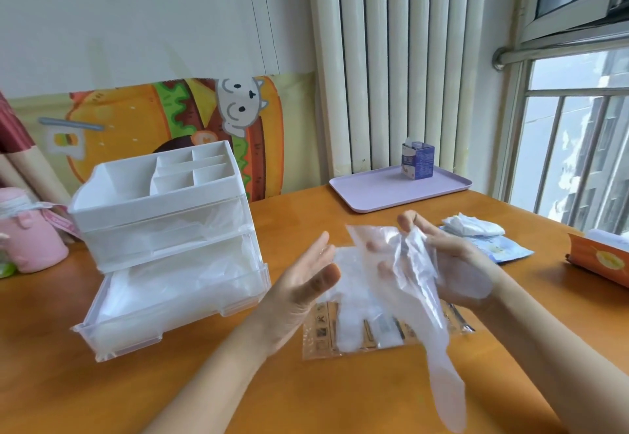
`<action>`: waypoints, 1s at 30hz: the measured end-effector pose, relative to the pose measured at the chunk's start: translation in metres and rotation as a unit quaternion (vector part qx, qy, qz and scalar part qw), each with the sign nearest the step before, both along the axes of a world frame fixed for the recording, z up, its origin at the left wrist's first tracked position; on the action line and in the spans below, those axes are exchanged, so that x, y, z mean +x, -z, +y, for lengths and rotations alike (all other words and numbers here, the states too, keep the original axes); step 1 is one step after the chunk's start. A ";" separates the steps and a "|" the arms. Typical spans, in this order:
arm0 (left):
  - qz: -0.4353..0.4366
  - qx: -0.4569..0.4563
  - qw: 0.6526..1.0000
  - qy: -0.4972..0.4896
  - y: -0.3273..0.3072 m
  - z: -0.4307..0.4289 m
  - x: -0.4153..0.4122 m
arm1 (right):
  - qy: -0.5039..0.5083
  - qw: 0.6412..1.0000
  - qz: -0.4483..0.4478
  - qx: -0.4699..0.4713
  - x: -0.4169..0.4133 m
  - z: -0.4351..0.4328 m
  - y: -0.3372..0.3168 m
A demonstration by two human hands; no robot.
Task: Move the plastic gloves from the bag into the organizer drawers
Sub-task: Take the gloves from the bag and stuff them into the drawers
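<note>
My right hand (452,263) holds a clear plastic glove (418,297) in the air; its fingers curl round the crumpled top and a long finger of the glove hangs down towards me. My left hand (306,284) is open, palm facing right, fingers straight, just left of the glove. Below both hands a clear bag (320,335) lies flat on the table with more gloves (357,318) on it. The white organizer (160,229) stands to the left. Its bottom drawer (163,307) is pulled out with clear plastic gloves inside.
A lilac tray (371,192) with a small blue carton (418,160) sits at the back of the wooden table (136,389). White and blue packets (483,232) lie right of my hands, an orange box (599,256) at the right edge, a pink bottle (27,229) at the left.
</note>
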State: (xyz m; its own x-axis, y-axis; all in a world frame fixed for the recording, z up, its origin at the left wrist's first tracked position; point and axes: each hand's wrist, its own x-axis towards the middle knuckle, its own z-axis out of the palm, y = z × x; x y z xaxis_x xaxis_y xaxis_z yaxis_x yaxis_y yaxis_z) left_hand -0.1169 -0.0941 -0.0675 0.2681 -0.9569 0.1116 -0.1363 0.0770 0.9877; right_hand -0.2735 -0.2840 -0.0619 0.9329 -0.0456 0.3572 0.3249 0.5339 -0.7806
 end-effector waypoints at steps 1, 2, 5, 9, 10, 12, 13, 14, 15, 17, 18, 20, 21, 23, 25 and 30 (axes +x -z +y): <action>0.022 0.005 1.000 0.008 -0.003 0.001 -0.001 | -0.015 1.000 0.005 -0.005 0.003 0.004 0.002; 0.038 0.017 0.999 0.018 -0.005 0.003 -0.002 | -0.015 1.000 0.021 -0.013 0.006 0.010 0.003; 0.056 0.043 0.996 0.062 -0.006 0.004 -0.007 | -0.002 0.997 0.059 -0.040 0.010 0.022 0.006; 0.063 -0.015 0.998 -0.019 -0.018 0.005 -0.003 | 0.010 0.998 0.054 -0.037 0.013 0.032 0.003; 0.011 -0.032 0.998 -0.049 -0.025 0.007 0.000 | 0.023 0.997 0.061 -0.037 0.015 0.033 0.003; -0.109 -0.045 0.988 -0.097 -0.042 0.018 0.007 | 0.050 0.994 0.088 -0.049 0.019 0.036 0.005; -0.166 -0.038 0.978 -0.117 -0.049 0.025 0.010 | 0.056 0.992 0.100 -0.054 0.020 0.038 0.005; -0.214 -0.031 0.967 -0.133 -0.056 0.031 0.013 | 0.050 0.991 0.106 -0.060 0.021 0.040 0.003; -0.251 -0.028 0.957 -0.142 -0.062 0.038 0.015 | 0.040 0.991 0.107 -0.075 0.022 0.043 0.002; -0.293 -0.037 0.943 -0.153 -0.072 0.049 0.020 | 0.035 0.981 0.111 -0.155 0.025 0.052 -0.002; -0.301 -0.042 0.939 -0.163 -0.077 0.054 0.022 | 0.042 0.972 0.113 -0.204 0.029 0.059 -0.004; -0.302 -0.055 0.934 -0.182 -0.087 0.063 0.031 | 0.085 0.953 0.129 -0.261 0.039 0.069 -0.009; -0.293 -0.062 0.935 -0.191 -0.091 0.069 0.038 | 0.107 0.946 0.138 -0.272 0.046 0.073 -0.013; -0.263 -0.066 0.940 -0.210 -0.097 0.079 0.052 | 0.127 0.944 0.142 -0.270 0.057 0.075 -0.024; -0.230 -0.059 0.942 -0.237 -0.098 0.089 0.071 | 0.140 0.947 0.139 -0.254 0.069 0.078 -0.042; -0.217 0.012 0.909 -0.357 -0.093 0.122 0.110 | 0.321 0.871 0.153 -0.338 0.117 0.089 -0.079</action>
